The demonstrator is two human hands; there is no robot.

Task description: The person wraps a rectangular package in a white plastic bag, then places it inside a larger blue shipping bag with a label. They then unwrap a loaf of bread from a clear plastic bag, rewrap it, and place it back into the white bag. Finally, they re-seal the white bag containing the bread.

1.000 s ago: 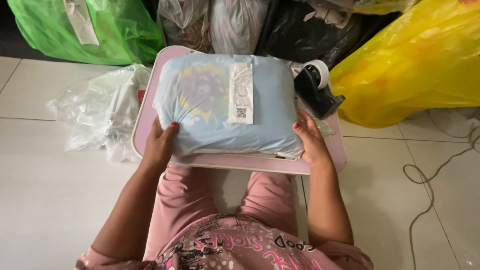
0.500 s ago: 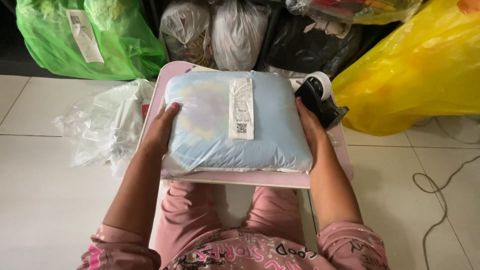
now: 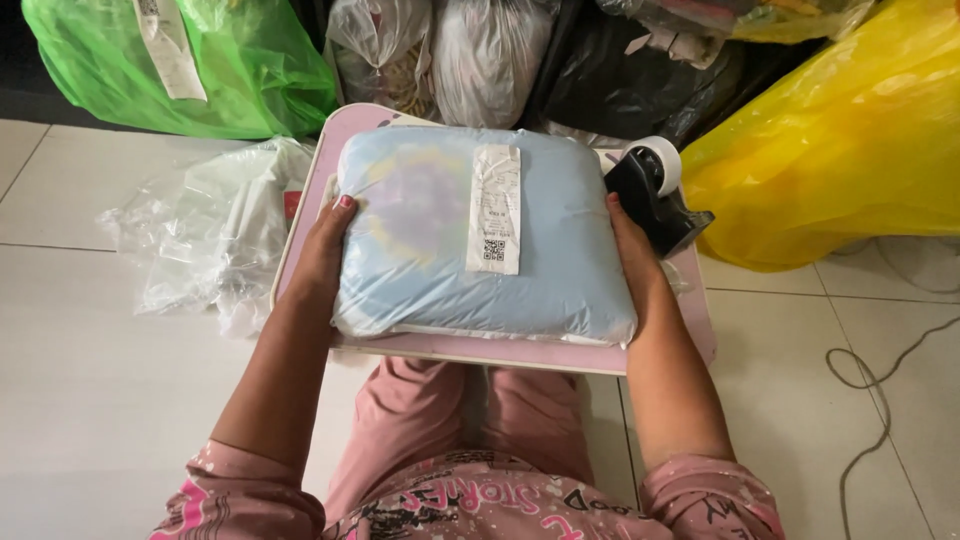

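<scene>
Fingers (image 3: 343, 207) of our left hand (image 3: 318, 255) and right hand (image 3: 632, 250) press flat on both sides of the pale blue plastic-wrapped parcel (image 3: 560, 240) with a white label (image 3: 494, 208), on the pink bench (image 3: 560, 352).

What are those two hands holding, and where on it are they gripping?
Both hands hold the light blue plastic-wrapped parcel by its opposite side edges: the left hand on its left edge, the right hand on its right. It rests on the small pink table.
</scene>
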